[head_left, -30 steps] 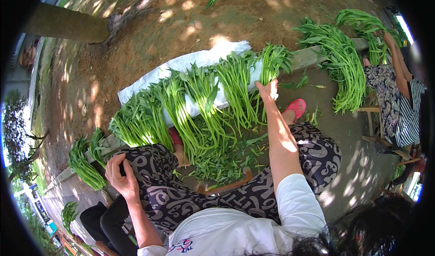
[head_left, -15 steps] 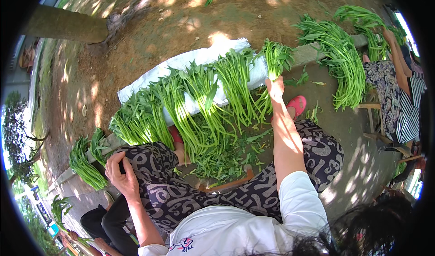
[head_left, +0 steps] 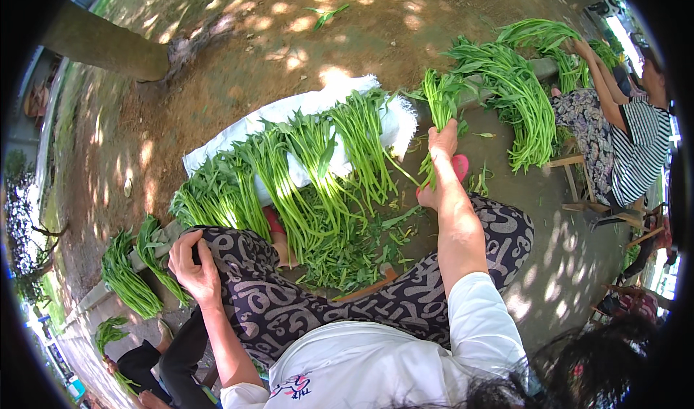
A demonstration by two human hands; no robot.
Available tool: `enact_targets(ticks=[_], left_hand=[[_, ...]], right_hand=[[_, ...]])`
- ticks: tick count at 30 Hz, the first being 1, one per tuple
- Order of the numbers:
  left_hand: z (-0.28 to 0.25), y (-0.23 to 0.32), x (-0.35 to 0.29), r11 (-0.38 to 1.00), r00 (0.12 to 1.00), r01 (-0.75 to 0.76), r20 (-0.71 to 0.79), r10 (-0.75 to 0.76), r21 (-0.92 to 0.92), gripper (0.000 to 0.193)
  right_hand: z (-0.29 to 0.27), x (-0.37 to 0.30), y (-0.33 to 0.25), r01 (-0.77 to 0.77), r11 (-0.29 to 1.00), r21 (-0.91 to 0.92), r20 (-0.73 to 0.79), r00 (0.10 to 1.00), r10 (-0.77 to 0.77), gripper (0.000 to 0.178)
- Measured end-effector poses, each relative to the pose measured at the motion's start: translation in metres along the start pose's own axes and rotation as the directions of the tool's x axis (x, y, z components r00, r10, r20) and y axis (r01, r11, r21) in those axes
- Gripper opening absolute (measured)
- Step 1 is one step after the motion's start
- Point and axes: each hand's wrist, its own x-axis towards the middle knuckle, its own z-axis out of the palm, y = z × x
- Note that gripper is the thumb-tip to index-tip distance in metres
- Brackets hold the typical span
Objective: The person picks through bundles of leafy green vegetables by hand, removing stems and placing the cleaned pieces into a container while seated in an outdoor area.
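Observation:
My right hand [head_left: 442,143] is closed around the stems of a bunch of water spinach [head_left: 438,94], just right of the white woven sack [head_left: 253,121]. Its leafy tops point away from me, and the stem ends hang below my fist. Over my left knee, my left hand [head_left: 195,270] has loosely curled fingers, with a gap between thumb and fingers and nothing visible in them. Several more bunches of water spinach [head_left: 318,156] lie side by side across the sack, stems toward me. Loose leaves and trimmings [head_left: 340,253] are heaped between my feet.
At the right lies a large pile of water spinach [head_left: 517,98], beside a person in a striped top [head_left: 642,148] handling greens. More bunches [head_left: 130,279] rest along the stone kerb at the left. A tree trunk [head_left: 108,44] stands far left. Another person's dark-trousered legs [head_left: 181,362] are at lower left.
My right hand has drawn its bunch away from the sack's right end, leaving a gap there. My left hand stays by the knee. The view has shifted slightly, showing more of the person at right.

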Motion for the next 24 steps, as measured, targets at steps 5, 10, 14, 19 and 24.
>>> enact_targets(ticks=[5, 10, 14, 19, 24], left_hand=[[0.0, -0.001, -0.003, 1.0, 1.0, -0.019, -0.023, 0.019, 0.008, 0.012], [-0.005, -0.004, -0.008, 1.0, 0.999, -0.02, -0.039, 0.021, 0.019, 0.012], [-0.008, -0.003, -0.01, 1.0, 0.998, -0.02, -0.057, 0.019, -0.005, 0.013], [-0.009, -0.003, -0.01, 0.983, 0.984, -0.084, -0.167, 0.056, -0.161, 0.014], [0.004, 0.025, -0.029, 0.76, 0.997, 0.076, 0.04, -0.066, -0.645, 0.02]], right_hand=[[-0.027, 0.006, -0.015, 0.125, 0.977, 0.172, -0.132, 0.986, -0.103, 0.037], [-0.059, 0.017, -0.064, 0.019, 0.978, 0.21, 0.002, 1.0, -0.02, 0.039], [-0.083, 0.018, -0.11, -0.02, 0.759, 0.651, 0.283, 0.934, -0.219, 0.039], [-0.118, -0.041, -0.186, -0.315, 0.424, 0.849, 0.527, 0.576, -0.625, 0.037], [-0.132, -0.131, -0.238, -0.129, 0.713, 0.689, 0.687, 0.427, -0.587, 0.049]])
